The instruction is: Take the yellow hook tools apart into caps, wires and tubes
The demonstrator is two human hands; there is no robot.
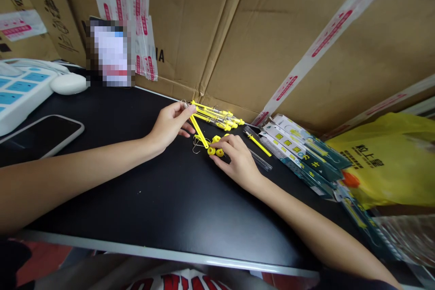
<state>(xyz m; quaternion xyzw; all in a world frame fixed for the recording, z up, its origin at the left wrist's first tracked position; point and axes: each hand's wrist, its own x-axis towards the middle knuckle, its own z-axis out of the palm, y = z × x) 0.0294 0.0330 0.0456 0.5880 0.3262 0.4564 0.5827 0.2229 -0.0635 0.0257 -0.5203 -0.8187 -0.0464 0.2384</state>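
Note:
My left hand (168, 124) is closed in a pinch on the upper end of a slim yellow plastic stick (199, 131), which slants down toward my right hand. My right hand (239, 163) has its thumb and forefinger around a small round yellow cap (211, 150) at the stick's lower end. More yellow caps (219, 152) lie by its fingertips, partly hidden by the fingers. Thin wire hooks (196, 146) lie between the hands. Behind them is a pile of yellow sticks with clear tubes and hooks (217, 117).
Right of my hand lie a single yellow stick (260, 145) and clear tubes (261, 161). Printed boxes (302, 154) and a yellow bag (390, 163) line the right side. A phone (47, 133) and a power strip (23, 90) are at left. Cardboard (272, 31) walls the back.

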